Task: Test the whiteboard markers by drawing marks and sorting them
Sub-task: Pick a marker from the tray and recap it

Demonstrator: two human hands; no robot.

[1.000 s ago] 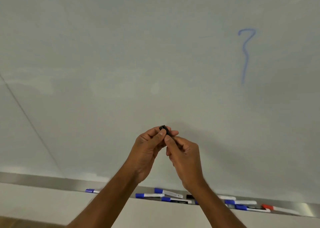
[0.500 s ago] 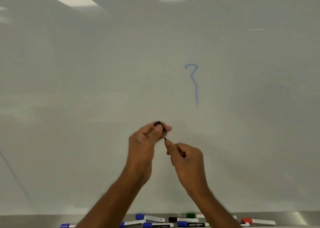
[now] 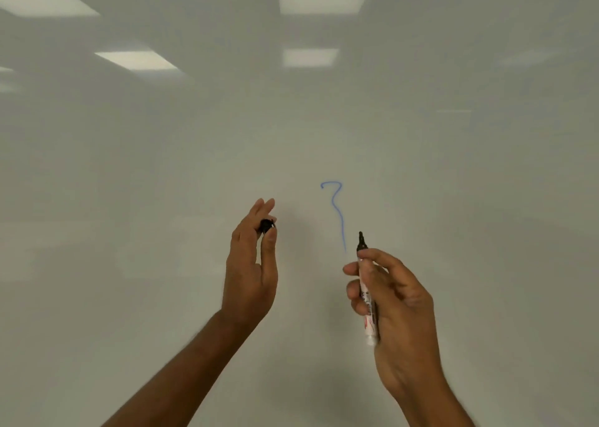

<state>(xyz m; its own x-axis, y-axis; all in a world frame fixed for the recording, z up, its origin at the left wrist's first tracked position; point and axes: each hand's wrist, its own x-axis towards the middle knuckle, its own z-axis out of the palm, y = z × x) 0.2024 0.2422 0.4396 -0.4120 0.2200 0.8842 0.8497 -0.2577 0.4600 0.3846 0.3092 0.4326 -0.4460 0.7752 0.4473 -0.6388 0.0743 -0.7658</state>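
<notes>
Fingers of the right hand curl round a whiteboard marker, gripping its white barrel about the middle, with the thumb laid across the front. The marker is uncapped and stands almost upright in the view, its long axis running from bottom to top and leaning slightly left toward the top. Its black tip points up toward the board, and its rear end hangs below the fingers, by the heel of the palm. Red print on the barrel is too blurred to read. Whether the tip touches the board cannot be told. To the left and well apart from it, the left hand is raised with its palm turned toward the right. It pinches a small black cap between the thumb and a finger, while the other fingers stretch upward above the cap. Between the two hands, and nearer the marker, a thin blue mark shaped like a hook runs down the whiteboard; its lower end lies just left of the marker's tip. Pale rectangular reflections of ceiling lights show on the upper part of the board.
</notes>
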